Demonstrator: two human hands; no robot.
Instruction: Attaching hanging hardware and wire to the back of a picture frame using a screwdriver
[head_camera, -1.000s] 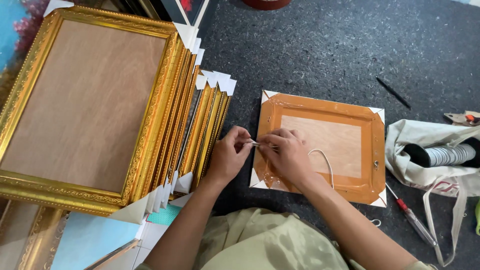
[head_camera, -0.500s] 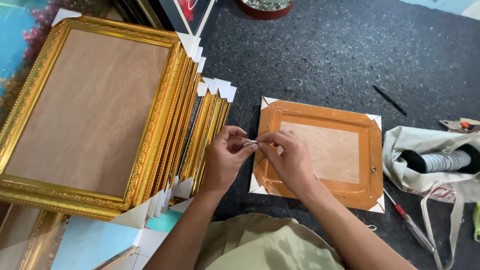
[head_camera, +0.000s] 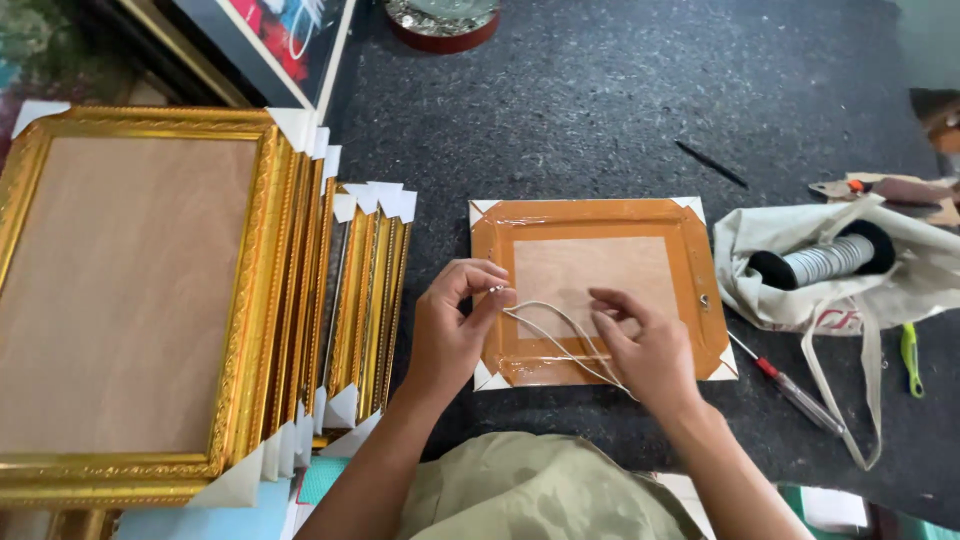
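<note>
A small picture frame (head_camera: 600, 222) lies face down on the dark felt table, its back sealed with orange-brown tape and its corners capped in white card. My left hand (head_camera: 452, 330) pinches the end of a pale cord (head_camera: 560, 335) at the frame's left edge. My right hand (head_camera: 645, 350) rests on the lower middle of the frame with the cord running under its fingers. A small metal fitting (head_camera: 704, 300) sits on the frame's right side.
A stack of gold frames (head_camera: 150, 300) fills the left. A cloth bag (head_camera: 800, 270) with a spool of wire (head_camera: 825, 258) lies to the right. A red-handled screwdriver (head_camera: 785, 385) lies by the frame's lower right corner. A black pen (head_camera: 710, 163) lies beyond.
My hands were together at the frame's left edge; now the right hand has drawn away to the right along the cord. The view has shifted so the frame sits more central.
</note>
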